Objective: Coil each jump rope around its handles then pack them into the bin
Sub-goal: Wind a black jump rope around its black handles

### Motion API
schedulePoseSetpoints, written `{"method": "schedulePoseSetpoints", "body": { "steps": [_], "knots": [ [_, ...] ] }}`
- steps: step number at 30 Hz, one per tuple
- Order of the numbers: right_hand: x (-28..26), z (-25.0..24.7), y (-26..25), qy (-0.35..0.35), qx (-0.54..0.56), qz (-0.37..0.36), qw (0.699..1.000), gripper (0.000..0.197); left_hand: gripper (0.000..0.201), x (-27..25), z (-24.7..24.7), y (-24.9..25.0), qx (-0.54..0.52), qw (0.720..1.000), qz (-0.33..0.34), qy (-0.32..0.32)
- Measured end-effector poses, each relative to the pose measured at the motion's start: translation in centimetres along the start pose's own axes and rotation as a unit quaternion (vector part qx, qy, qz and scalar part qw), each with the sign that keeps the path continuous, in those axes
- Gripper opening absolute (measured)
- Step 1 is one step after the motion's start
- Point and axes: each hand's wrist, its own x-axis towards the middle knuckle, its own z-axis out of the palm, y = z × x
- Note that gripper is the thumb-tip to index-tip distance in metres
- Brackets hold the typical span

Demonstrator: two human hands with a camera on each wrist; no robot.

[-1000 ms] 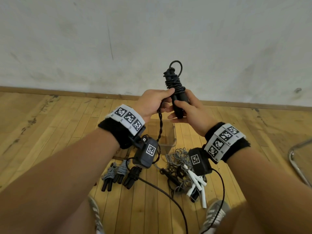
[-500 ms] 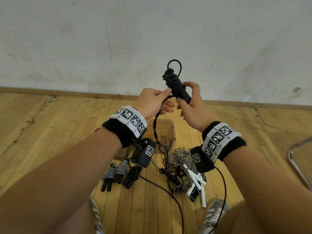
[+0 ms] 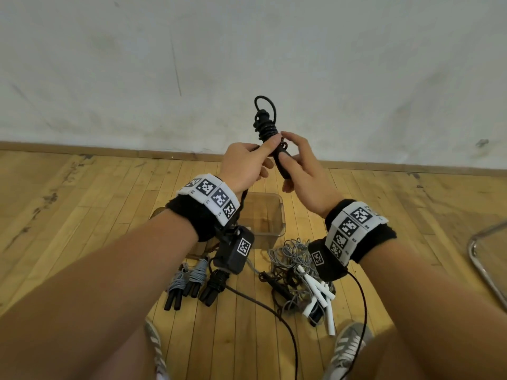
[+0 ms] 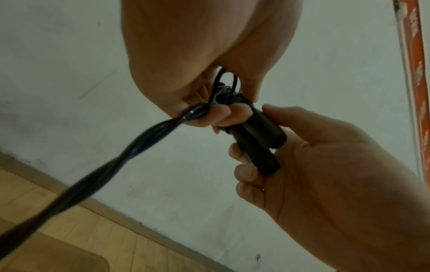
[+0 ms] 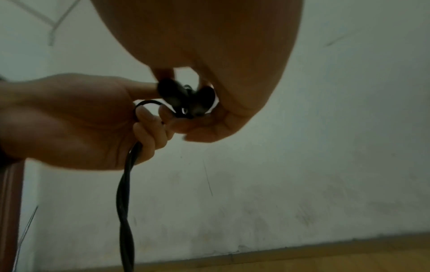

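Observation:
My right hand (image 3: 288,153) holds the two black handles (image 3: 282,164) of a black jump rope upright in front of the wall, thumb and fingers pinching them. Rope is coiled round the handles' top (image 3: 264,127), with a small loop above. My left hand (image 3: 263,153) grips the twisted free length of rope (image 4: 116,162) and presses it against the handles just under the coil. In the right wrist view the rope (image 5: 125,193) hangs down from the left hand (image 5: 81,119). The clear bin (image 3: 278,215) stands on the floor below my hands.
On the wooden floor lie two grey ropes coiled on black handles (image 3: 186,281), a coiled black one (image 3: 215,286), and a tangled pile of grey and black rope with white handles (image 3: 318,294). My shoes show at the bottom. A metal frame (image 3: 482,270) is at right.
My left hand has risen and carried the rope up to the coil. My right hand has slid higher on the handles, which now lean with their top to the left.

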Motion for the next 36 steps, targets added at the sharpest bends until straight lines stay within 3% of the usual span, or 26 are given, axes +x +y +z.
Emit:
{"method": "schedulePoseSetpoints", "body": {
  "steps": [4,10,15,20,23,26,30,33,36],
  "knots": [
    [-0.1,-0.5,-0.9,-0.037,0.173,0.109,0.978,0.04,0.054,-0.3,0.1,0.5,0.013,0.999,0.03,-0.041],
    [-0.2,-1.4,-1.1,-0.034,0.151,0.069,0.986,0.025,0.069,0.0,0.1,0.4,0.038,0.996,-0.024,-0.081],
    [0.0,-2.0,-0.7,0.013,0.137,0.041,0.99,0.048,0.059,0.1,0.2,0.7,0.01,0.991,-0.068,-0.114],
    [0.3,-2.5,0.1,0.034,0.101,0.045,0.993,0.064,0.03,0.0,-0.1,0.3,0.028,0.986,-0.042,-0.16],
    [0.5,-2.5,0.5,0.052,0.058,0.028,0.997,0.06,0.018,0.0,-0.2,0.1,0.051,0.982,-0.028,-0.177],
    [0.6,-2.6,0.9,0.067,-0.017,-0.002,0.998,0.051,0.023,0.0,-0.3,0.4,0.079,0.982,-0.033,-0.168],
    [0.8,-2.5,1.2,0.094,-0.103,-0.014,0.99,0.057,0.029,-0.2,-0.2,0.4,0.14,0.98,0.021,-0.14],
    [1.0,-2.6,1.4,0.112,-0.136,-0.022,0.984,0.058,0.043,-0.2,0.2,0.0,0.093,0.989,0.025,-0.11],
    [1.0,-2.6,1.4,0.112,-0.174,-0.03,0.978,0.059,0.037,-0.4,0.5,0.5,-0.003,0.994,-0.016,-0.112]
  ]
}}
